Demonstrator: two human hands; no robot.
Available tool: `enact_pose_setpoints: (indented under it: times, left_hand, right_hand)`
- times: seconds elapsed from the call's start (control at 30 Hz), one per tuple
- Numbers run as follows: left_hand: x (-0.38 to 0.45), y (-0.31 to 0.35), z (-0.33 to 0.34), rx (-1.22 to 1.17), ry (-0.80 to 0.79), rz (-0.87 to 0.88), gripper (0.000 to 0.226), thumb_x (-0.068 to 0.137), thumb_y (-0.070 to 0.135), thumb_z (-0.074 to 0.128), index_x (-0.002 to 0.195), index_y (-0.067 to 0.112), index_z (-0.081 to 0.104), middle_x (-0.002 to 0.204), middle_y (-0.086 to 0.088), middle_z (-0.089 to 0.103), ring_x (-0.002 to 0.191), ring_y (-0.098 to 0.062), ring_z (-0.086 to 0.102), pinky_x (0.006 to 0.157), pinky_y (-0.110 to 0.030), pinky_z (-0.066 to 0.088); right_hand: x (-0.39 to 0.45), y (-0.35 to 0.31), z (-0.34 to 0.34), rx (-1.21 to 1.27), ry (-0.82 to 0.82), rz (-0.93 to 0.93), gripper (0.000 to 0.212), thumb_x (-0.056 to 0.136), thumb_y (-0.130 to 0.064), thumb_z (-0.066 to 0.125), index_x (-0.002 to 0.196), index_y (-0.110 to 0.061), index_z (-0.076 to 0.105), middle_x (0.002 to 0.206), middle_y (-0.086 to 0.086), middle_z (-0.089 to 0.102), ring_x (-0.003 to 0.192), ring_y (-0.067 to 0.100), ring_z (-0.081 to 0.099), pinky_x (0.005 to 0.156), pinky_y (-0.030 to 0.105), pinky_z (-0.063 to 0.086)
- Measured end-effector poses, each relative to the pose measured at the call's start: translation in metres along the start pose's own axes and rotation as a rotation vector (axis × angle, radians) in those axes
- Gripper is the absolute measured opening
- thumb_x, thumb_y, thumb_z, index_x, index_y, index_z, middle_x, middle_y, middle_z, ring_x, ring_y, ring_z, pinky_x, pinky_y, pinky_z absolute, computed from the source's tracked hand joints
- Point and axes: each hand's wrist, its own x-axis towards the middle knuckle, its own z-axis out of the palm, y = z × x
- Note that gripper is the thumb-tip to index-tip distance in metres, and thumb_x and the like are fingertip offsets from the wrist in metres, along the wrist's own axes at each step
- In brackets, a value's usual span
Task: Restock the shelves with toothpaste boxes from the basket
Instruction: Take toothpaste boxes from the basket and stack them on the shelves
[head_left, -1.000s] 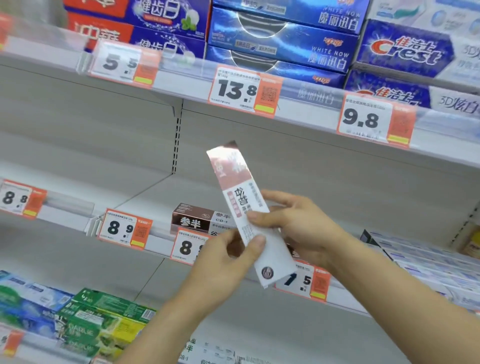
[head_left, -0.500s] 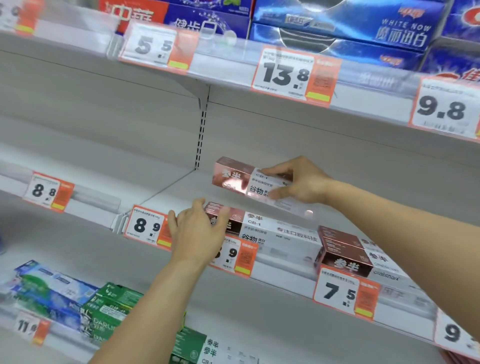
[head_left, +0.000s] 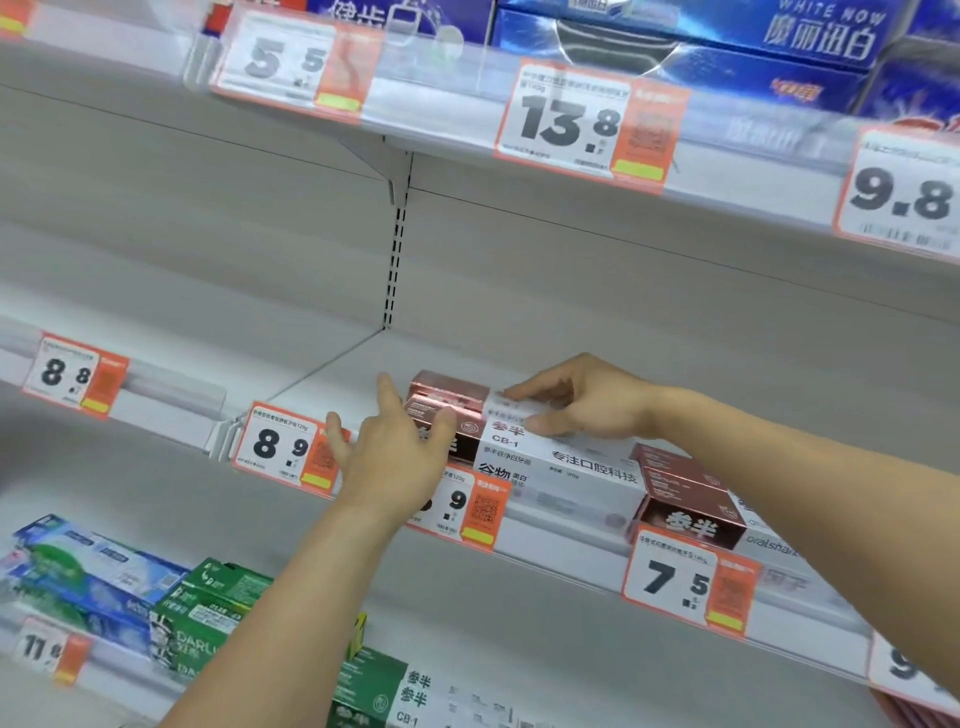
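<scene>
Pinching the white end of a pink toothpaste box, the right hand has its thumb under the box's front edge and its fingers laid along the top. Half a second ago that box hung in the air above the middle shelf; now it sits flat on top of the brown-and-white box at the shelf's front, long side facing out. The left hand is spread, fingers straight, its fingertips against the pink end of the upper box and the brown end of the one beneath; earlier it was lower, in front of the price tags. It covers part of the 8.9 tag and a second tag beside it. To the right on the same shelf lie two more stacked boxes above the 7.5 tag. Blue boxes fill the shelf above, green ones the shelf below.
</scene>
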Motion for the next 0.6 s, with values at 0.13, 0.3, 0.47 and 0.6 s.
enact_pose_setpoints:
  times: [0.13,0.3,0.47,0.6]
  left_hand:
    - [-0.003,-0.004,0.000,-0.003,-0.011,0.046,0.071,0.101,0.055,0.028,0.157,0.014,0.014,0.094,0.007,0.071,0.136,-0.019,0.046,0.120,-0.045,-0.016]
    - [-0.007,-0.007,-0.001,0.019,-0.006,0.071,0.062,0.099,0.060,0.027,0.146,0.020,0.034,0.106,0.006,0.071,0.132,-0.018,0.047,0.121,-0.047,-0.013]
    - [-0.013,-0.009,-0.006,0.035,-0.046,0.129,0.078,0.091,0.068,0.042,0.148,0.018,0.027,0.116,0.011,0.065,0.135,-0.014,0.043,0.120,-0.047,-0.016]
    - [-0.016,-0.009,-0.009,0.065,-0.038,0.172,0.093,0.086,0.068,0.054,0.153,0.015,0.018,0.124,0.008,0.062,0.138,-0.016,0.040,0.120,-0.047,-0.015]
  right_hand:
    - [-0.008,-0.002,0.008,-0.038,-0.052,0.001,0.034,0.097,-0.036,0.062,0.131,-0.034,0.065,0.126,-0.018,0.067,0.115,0.001,0.062,0.104,0.020,0.044]
    - [-0.030,-0.003,0.013,-0.308,-0.078,-0.068,0.058,0.095,-0.054,0.057,0.149,-0.037,0.044,0.157,-0.013,0.037,0.145,0.006,0.033,0.118,0.022,0.023]
    - [-0.066,0.014,0.033,-0.507,-0.016,-0.074,0.074,0.098,-0.054,0.050,0.159,-0.034,0.013,0.168,-0.003,0.007,0.154,0.013,0.011,0.124,0.029,0.014]
    - [-0.083,0.022,0.050,-0.615,0.098,-0.097,0.069,0.105,-0.043,0.040,0.160,-0.025,0.003,0.168,-0.002,0.001,0.155,0.014,0.002,0.125,0.028,0.007]
